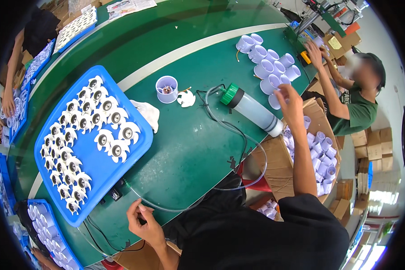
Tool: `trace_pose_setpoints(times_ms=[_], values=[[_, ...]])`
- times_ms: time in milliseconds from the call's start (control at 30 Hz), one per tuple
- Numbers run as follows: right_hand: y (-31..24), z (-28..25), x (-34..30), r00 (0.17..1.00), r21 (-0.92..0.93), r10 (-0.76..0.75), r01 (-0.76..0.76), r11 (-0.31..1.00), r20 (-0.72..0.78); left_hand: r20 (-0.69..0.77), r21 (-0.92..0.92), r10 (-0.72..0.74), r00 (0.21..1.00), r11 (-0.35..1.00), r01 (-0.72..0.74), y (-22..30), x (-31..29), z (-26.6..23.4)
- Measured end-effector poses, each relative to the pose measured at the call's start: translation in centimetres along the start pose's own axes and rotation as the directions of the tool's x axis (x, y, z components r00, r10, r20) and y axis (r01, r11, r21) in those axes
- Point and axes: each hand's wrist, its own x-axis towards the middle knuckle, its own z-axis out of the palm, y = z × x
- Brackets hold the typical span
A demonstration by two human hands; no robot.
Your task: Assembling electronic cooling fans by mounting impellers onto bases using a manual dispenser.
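My left hand [145,223] is closed in a pinch at the front edge of the green table, on a thin clear tube [180,210]. The tube loops from a clear cylinder with a green cap [252,108]. My right hand [292,105] reaches to the far right, its fingers pinched at the rim of a pale purple cylindrical housing [273,101] beside several like it. A single housing [167,89] stands upright mid-table, with metal parts and a wire inside. Beside it lies a white bladed impeller [186,99].
A blue tray [99,175] of white impellers lies at left, partly over a white cloth [147,113]. A cardboard box [274,173] of housings stands at right. A tray of purple housings [49,229] is at lower left. A co-worker [353,99] sits at right; another person's arm [13,76] shows at far left.
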Motion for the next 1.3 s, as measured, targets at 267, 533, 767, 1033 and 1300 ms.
trace_pose_setpoints(times_ms=[267,533,767,1033,1300], values=[[0.9,-1.7,2.4,1.000,-0.187,0.018,-0.014,0.982,0.019,0.025,0.050,-0.019,1.000,0.999,0.018,0.3,0.1,0.3],[2.9,0.5,3.9,0.986,-0.290,0.131,-0.098,0.952,0.098,0.054,0.084,-0.011,0.998,0.996,0.007,0.3,0.1,0.3],[0.6,0.9,4.9,0.969,-0.184,0.166,-0.132,0.974,0.185,0.053,0.116,-0.015,0.998,0.993,0.009,0.5,0.1,0.0],[0.3,1.7,6.0,0.945,-0.255,0.210,-0.144,0.956,0.253,0.062,0.152,0.023,0.998,0.988,-0.032,-0.1,0.1,-0.1],[0.8,0.9,6.1,0.945,-0.358,0.162,-0.052,0.932,0.285,0.057,0.153,0.004,0.998,0.988,-0.012,0.2,0.2,0.3]])
